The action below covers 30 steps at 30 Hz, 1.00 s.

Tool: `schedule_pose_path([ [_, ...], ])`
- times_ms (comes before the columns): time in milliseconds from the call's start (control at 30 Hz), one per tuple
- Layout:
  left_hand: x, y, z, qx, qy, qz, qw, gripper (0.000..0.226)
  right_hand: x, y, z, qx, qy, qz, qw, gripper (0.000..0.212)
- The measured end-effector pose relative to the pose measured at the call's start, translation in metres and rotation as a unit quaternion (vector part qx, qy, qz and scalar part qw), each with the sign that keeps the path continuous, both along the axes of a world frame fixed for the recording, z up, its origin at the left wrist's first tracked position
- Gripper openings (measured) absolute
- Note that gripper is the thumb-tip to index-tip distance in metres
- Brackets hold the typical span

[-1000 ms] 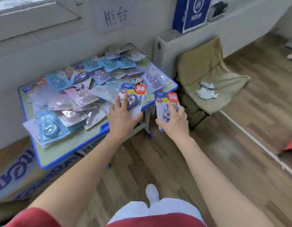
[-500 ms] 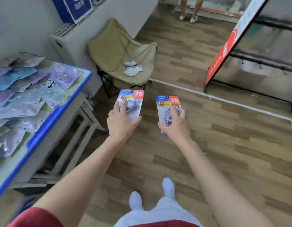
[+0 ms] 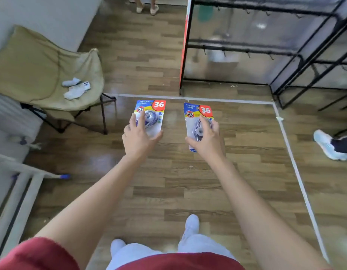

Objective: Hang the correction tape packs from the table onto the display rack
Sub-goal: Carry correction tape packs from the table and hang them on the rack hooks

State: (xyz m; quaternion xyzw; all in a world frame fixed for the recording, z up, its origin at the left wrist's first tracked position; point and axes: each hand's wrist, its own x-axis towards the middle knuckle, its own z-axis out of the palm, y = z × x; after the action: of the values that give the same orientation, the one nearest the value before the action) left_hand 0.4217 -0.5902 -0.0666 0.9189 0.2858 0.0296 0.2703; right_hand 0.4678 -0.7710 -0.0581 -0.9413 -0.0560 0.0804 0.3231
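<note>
Display rack (image 3: 246, 49) nearer; left hand (image 3: 138, 137) grips left pack (image 3: 156, 109), right hand (image 3: 206, 141) right pack (image 3: 197, 114) (upright).

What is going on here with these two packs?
A person holds one blue-and-yellow correction tape pack with a red 36 badge in the left hand and a second matching pack in the right hand, above the wooden floor. The black metal display rack stands ahead to the right; neither pack hangs on it yet.

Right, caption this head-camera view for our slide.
Left hand grips one correction tape pack, right hand a second pack, black display rack ahead.
</note>
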Motion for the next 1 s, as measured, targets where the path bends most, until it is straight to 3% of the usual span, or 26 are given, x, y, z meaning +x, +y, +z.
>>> schedule_pose_path([
  [367,0.159,-0.164,-0.003,-0.028,-0.036,-0.075,0.996,0.084,0.131,-0.172,0.002,-0.006,-0.023,-0.094,0.995,0.078],
  [1000,0.538,-0.262,0.052,-0.014,-0.149,-0.091,0.985,0.082,0.489,-0.282,0.049,-0.008,-0.120,-0.116,0.986,0.081],
])
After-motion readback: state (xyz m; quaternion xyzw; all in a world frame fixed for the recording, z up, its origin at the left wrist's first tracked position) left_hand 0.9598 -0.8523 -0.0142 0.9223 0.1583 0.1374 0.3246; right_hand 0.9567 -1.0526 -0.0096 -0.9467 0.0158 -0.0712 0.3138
